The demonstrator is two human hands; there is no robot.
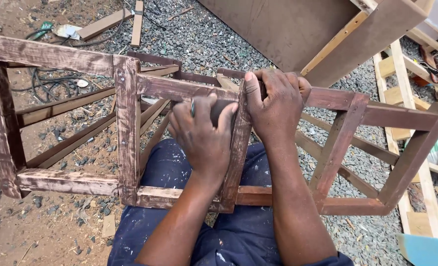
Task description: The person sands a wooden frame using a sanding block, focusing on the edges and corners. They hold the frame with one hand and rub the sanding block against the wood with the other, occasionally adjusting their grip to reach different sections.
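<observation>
A dark brown stained wooden frame [125,123] of several bars rests across my lap on blue trousers. My left hand [202,133] is closed around a small dark object, pressing it against the frame's upright bar [236,167] near the top rail. What the object is cannot be made out. My right hand [275,106] grips the top rail where it meets that upright, fingers curled over the far side.
Gravel and bare dirt lie all around. A large brown board panel [297,29] stands at the back right. Pale wooden slats [411,93] lie on the right, loose planks [105,22] and black cables [51,81] at the back left, blue foam [425,249] at the bottom right.
</observation>
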